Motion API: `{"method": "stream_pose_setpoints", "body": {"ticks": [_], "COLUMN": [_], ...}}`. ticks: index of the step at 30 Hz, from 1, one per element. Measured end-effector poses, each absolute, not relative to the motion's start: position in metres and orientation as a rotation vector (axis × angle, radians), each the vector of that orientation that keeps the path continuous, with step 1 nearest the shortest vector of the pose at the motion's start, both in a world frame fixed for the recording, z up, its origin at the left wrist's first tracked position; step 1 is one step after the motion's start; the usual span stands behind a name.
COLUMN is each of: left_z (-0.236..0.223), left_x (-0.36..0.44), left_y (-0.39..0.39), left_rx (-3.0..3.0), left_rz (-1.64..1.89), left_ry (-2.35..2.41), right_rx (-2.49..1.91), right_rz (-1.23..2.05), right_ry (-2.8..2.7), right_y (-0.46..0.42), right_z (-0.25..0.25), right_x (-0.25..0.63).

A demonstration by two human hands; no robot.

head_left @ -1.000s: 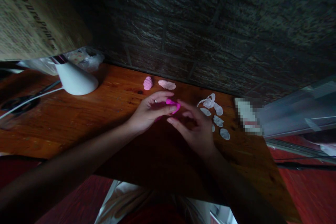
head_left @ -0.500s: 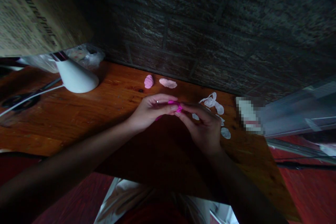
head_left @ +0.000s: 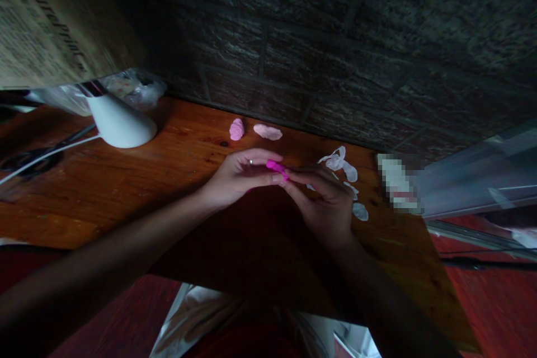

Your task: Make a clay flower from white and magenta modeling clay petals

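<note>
A small bright magenta piece of soft, clay-like material [head_left: 276, 166] is held between both hands over the wooden table [head_left: 184, 148]. My left hand [head_left: 235, 179], with a ring on one finger, pinches it from the left between thumb and fingers. From the right, my right hand [head_left: 321, 196] grips its end with thumb and index fingertip. A bit more magenta shows under the left palm, mostly hidden. Beyond the hands lie a lumpy pink piece [head_left: 237, 129] and a flat pale pink piece [head_left: 267, 132]. Thin whitish petal-like pieces [head_left: 338, 161] lie right of my right hand.
A lamp with a white cone base [head_left: 121, 123] and printed shade [head_left: 54, 22] stands at left, its cable across the table. Black-handled scissors [head_left: 31, 162] and clear plastic bags [head_left: 142, 89] are near it. A dark brick wall [head_left: 285, 50] runs behind; a blurred-out item [head_left: 398, 183] lies at right.
The left thumb has shifted lower, so more of the magenta piece shows between the fingers. Both hands stay in nearly the same place, and the pieces on the table have not moved.
</note>
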State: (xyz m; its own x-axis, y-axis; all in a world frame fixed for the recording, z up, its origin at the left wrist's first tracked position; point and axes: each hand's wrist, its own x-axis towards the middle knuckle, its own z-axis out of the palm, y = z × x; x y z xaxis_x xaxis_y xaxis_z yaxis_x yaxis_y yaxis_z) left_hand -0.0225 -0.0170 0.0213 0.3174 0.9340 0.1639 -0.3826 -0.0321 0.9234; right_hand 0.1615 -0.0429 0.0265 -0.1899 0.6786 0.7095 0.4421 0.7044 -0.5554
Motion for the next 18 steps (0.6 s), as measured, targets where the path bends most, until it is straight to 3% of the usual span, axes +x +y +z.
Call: {"method": "stream_pose_setpoints", "body": {"ticks": [18], "left_z": [0.0195], "left_x": [-0.0241], "left_y": [-0.0150], "left_rx": [0.945], "left_rz": [1.079], "left_ry": [0.504], "right_rx": [-0.780], "right_rz": [0.191], "right_ry": [-1.885], "right_y": [-0.0401], "right_z": [0.0327], "right_x": [0.1675]}}
